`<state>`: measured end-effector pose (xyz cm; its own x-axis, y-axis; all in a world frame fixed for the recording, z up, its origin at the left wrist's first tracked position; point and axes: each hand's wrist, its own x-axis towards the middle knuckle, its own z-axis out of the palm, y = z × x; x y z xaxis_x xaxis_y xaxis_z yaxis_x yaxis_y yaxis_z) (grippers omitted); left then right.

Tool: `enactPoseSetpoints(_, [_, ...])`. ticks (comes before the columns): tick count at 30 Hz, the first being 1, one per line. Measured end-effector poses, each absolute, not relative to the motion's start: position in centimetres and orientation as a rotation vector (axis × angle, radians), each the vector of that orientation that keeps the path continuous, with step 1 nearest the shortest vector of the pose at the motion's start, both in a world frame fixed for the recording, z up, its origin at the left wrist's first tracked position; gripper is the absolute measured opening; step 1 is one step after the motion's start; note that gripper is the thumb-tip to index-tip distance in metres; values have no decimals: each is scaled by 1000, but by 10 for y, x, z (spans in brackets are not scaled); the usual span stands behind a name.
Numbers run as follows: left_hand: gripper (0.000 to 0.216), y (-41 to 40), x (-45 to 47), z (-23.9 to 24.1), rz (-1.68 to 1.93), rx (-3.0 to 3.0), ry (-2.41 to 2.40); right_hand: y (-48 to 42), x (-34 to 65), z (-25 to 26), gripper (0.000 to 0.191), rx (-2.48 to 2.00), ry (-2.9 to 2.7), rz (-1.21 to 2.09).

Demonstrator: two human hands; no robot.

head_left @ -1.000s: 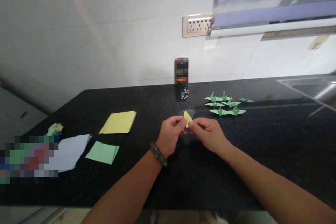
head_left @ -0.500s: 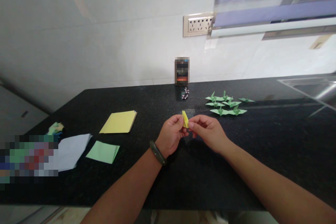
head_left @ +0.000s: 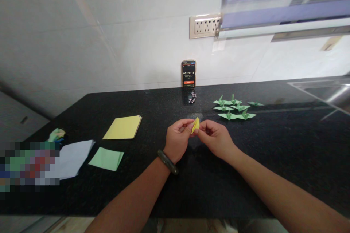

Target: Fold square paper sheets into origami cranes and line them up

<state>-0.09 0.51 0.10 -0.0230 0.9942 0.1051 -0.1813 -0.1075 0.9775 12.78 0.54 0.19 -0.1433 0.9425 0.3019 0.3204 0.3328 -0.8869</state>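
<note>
A small folded piece of yellow paper (head_left: 196, 125) is pinched between both my hands, just above the black countertop. My left hand (head_left: 179, 136) grips its left side between thumb and fingers; a dark bangle circles that wrist. From the right, my right hand (head_left: 214, 134) holds the lower right part of the paper with closed fingertips. The fingers partly hide the folds. Beyond my right hand stand several green paper cranes (head_left: 236, 110) in loose rows. To the left lie a stack of yellow paper sheets (head_left: 123, 127) and a folded green sheet (head_left: 106, 159).
A phone (head_left: 188, 74) showing a timer leans on the wall, with a beaded strap (head_left: 192, 97) before it. White sheets (head_left: 73, 158) and crumpled paper (head_left: 57, 135) lie at far left, beside a blurred-out item. A wall socket (head_left: 205, 26) and a sink (head_left: 328, 91) are farther back.
The yellow folded paper has turned in my fingers and now tilts to the right. My hands have drawn slightly closer together around it.
</note>
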Motion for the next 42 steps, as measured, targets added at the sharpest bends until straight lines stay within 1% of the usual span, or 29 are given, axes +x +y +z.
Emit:
enactPoseSetpoints(4, [22,5,0,-2,1388,1123,1037,7,131,0,13,-1168,-1657,727])
enactPoseSetpoints(10, [11,6,-4,-8,1527,1472,1172,9,134,0,11,-1183,-1723,604])
enactPoseSetpoints(14, [6,4,-5,-7,1536,1636,1192,9,135,-2,12,-1168,-1696,619])
enactPoseSetpoints(20, [9,-1,-6,0,1515,1833,1189,11,135,-5,13,-1201,-1613,663])
enactPoseSetpoints(26, [19,1,-6,-1,1441,1672,1116,11,135,-1,13,-1155,-1571,732])
enactPoseSetpoints(33, [11,7,-13,5,1449,1734,1080,8,134,4,15,-1080,-1610,856])
enactPoseSetpoints(37, [12,8,-13,5,1393,1581,1044,5,135,7,13,-1065,-1744,693])
enactPoseSetpoints(40, [12,7,-10,4,1321,1342,965,3,136,10,11,-1026,-1863,520])
enactPoseSetpoints(42, [13,7,-7,3,1287,1176,884,3,136,10,10,-1022,-1860,478])
